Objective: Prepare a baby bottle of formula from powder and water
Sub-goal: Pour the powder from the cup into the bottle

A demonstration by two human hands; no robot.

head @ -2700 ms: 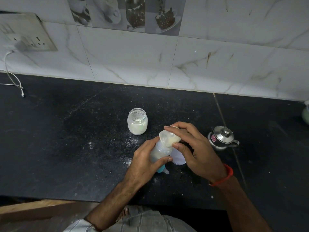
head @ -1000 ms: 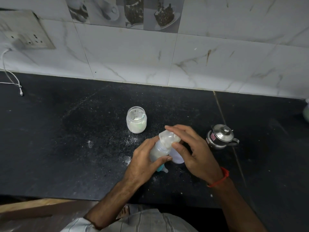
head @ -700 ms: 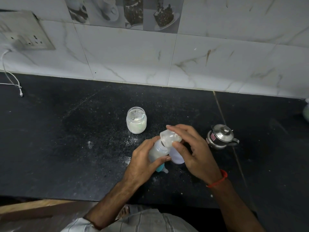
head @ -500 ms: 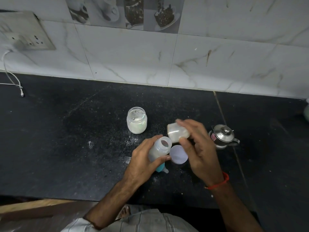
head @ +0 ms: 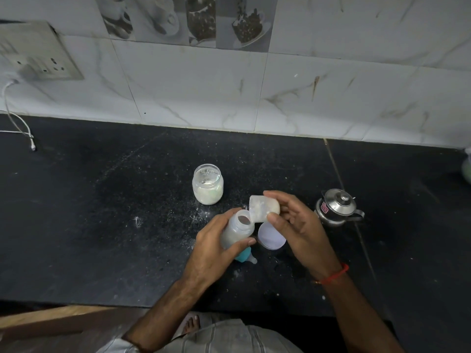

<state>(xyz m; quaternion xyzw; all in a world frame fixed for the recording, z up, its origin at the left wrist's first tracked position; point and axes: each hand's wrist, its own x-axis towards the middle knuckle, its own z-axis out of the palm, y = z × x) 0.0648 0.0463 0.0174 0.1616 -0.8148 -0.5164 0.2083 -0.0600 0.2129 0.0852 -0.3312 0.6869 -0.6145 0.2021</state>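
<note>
My left hand grips a clear baby bottle standing on the black counter, its mouth uncovered and milky liquid inside. My right hand pinches a translucent cap between thumb and fingers, tilted on its side with its rim touching the bottle's mouth. A teal ring with a teat lies on the counter just under my left hand. A glass jar of white powder stands open behind the bottle. White powder is scattered on the counter around it.
A round white lid lies flat between my hands. A small steel kettle stands to the right. A wall socket with a hanging white cable is at far left. The counter's front edge runs near my body.
My right hand lifted the translucent cap off the bottle's mouth, swung it away to the right, then brought it back tilted against the rim. My left hand kept hold of the bottle.
</note>
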